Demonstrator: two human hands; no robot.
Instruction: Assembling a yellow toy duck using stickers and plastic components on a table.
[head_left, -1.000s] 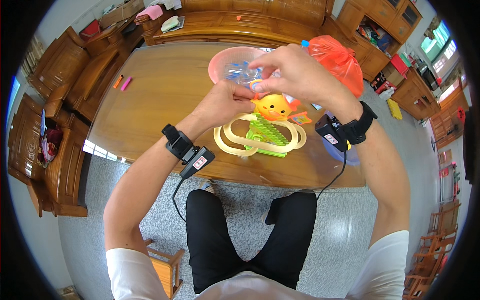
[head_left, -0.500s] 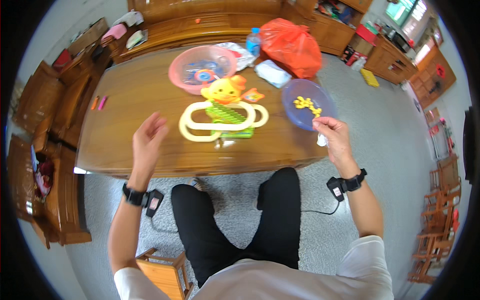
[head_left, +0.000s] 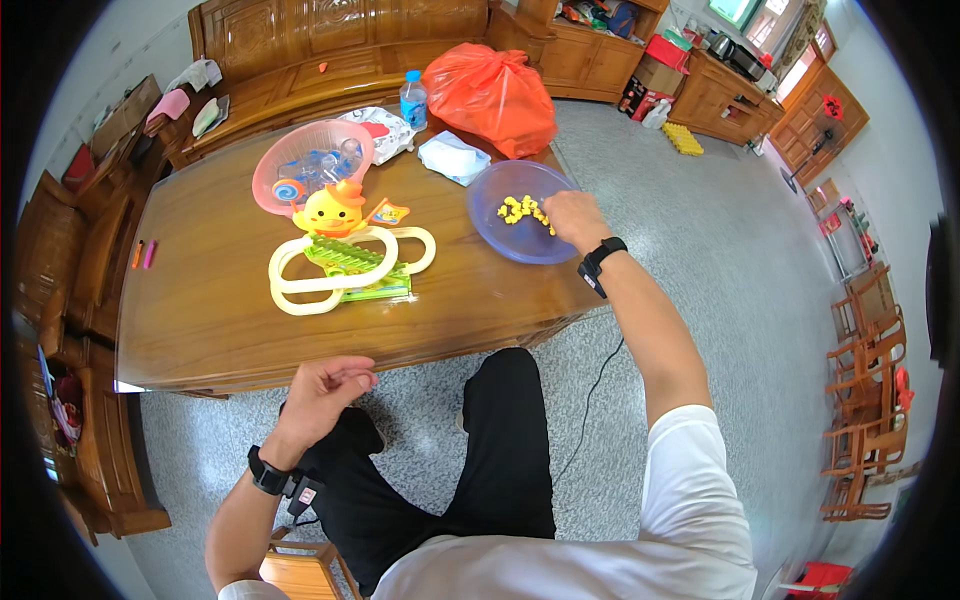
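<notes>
My right hand (head_left: pixel 577 220) reaches over the right side of a blue-purple plastic bowl (head_left: pixel 492 240). Its fingers are bent downward and closed beside small yellow pieces (head_left: pixel 519 208) lying in the bowl; what they pinch, if anything, is hidden. Just off the table's front edge, above my lap, hovers my left hand (head_left: pixel 318 402), loosely bent and holding nothing visible. On the table left of the bowl stands a toy with an orange-yellow duck figure (head_left: pixel 335 210), a cream looped track (head_left: pixel 285 285) and green stepped parts (head_left: pixel 345 258).
Behind the toy sits a pink basket (head_left: pixel 262 180) with clear plastic pieces. A blue-capped bottle (head_left: pixel 413 100), a tissue pack (head_left: pixel 453 158) and a red plastic bag (head_left: pixel 492 98) stand farther back. Two markers (head_left: pixel 149 254) lie at the table's left. A wooden stool (head_left: pixel 295 575) is below.
My right hand has moved onto the bowl's right side and turned its fingers downward. My left hand has dropped from over the table toward my lap. The view has shifted right.
</notes>
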